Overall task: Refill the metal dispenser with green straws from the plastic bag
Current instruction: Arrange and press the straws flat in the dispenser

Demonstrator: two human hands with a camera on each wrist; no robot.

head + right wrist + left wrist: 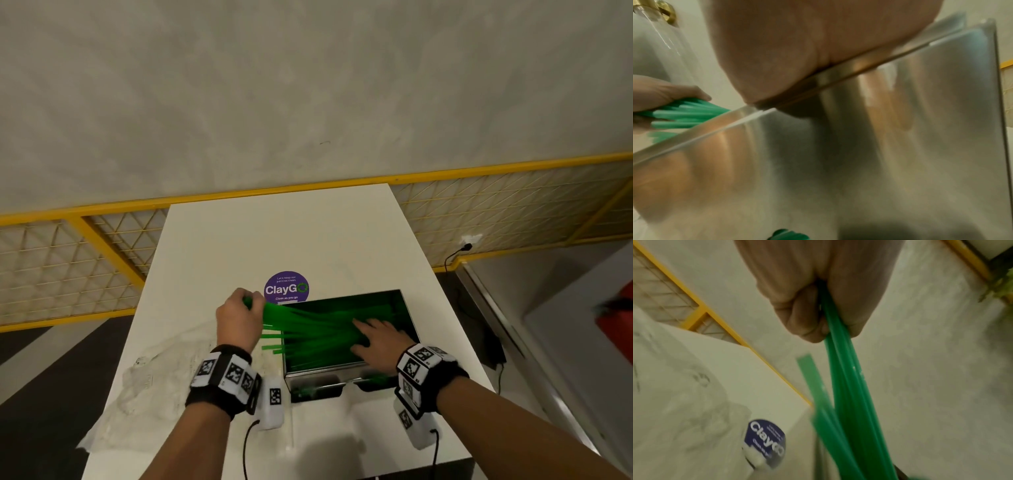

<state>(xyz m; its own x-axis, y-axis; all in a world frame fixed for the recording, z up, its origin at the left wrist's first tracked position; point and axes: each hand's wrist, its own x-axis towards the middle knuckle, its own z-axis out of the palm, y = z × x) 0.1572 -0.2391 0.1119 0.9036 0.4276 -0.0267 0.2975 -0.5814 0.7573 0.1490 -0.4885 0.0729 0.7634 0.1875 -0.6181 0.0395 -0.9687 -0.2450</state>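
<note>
The open metal dispenser (409, 317) stands mid-table, full of green straws (318, 329) lying crosswise. My left hand (251, 303) grips a bundle of straws by their left ends, which stick out over the box's left wall. In the left wrist view the fist (813, 318) is closed round the straws (851, 402). My right hand (371, 334) lies flat with spread fingers on the straws inside the box; its palm (818, 48) rests over the metal rim (859, 65). The crumpled clear plastic bag (161, 370) lies left of the dispenser.
A purple ClayGo sticker (287, 289) sits on the white table (308, 233) just behind the box. A yellow-framed mesh fence (85, 260) runs behind the table. The table's front edge is close to my forearms. A black cable (455, 255) hangs at the right.
</note>
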